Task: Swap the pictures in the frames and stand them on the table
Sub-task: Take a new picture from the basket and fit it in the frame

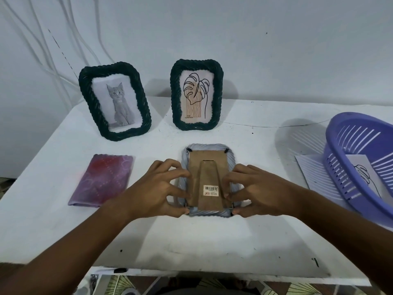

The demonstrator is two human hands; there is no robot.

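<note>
A pale blue frame [208, 146] lies face down on the white table [191, 241], its brown cardboard back [209, 167] with a barcode sticker facing up. My left hand [158, 186] pinches the frame's lower left edge, and my right hand [255, 189] pinches its lower right edge. Two dark green frames stand upright at the back: the left one [114, 101] shows a grey kitten, the right one [196, 94] shows a leaf drawing.
A folded red and purple cloth [102, 179] lies left of my hands. At the right a purple slotted basket [359, 160] holds a sheet with a leaf drawing, and a white sheet [308, 169] lies under its edge. White cables hang on the wall.
</note>
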